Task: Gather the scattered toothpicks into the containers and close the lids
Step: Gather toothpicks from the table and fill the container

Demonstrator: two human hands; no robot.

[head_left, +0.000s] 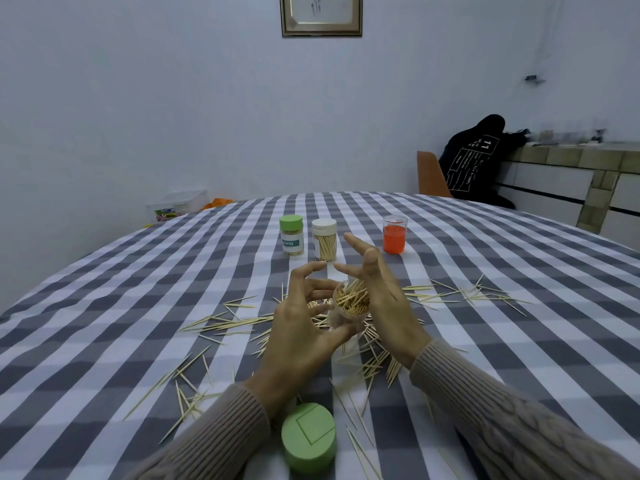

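A clear open container (346, 315), packed with toothpicks, is held above the table by my left hand (298, 327), whose thumb and fingers curl round its lower part. My right hand (377, 289) hovers beside the container's mouth with fingers spread and straight. Scattered toothpicks (221, 323) lie on the checked tablecloth around and under both hands. A loose green lid (308, 436) lies near the front edge between my sleeves. Two closed containers stand behind: one with a green lid (292, 235), one with a white lid (324, 240).
A clear cup of orange-red liquid (394, 234) stands to the right of the closed containers. More toothpicks (478, 294) lie at the right. The round table (104, 306) has a grey-and-white cloth. A person in black sits at a counter, back right.
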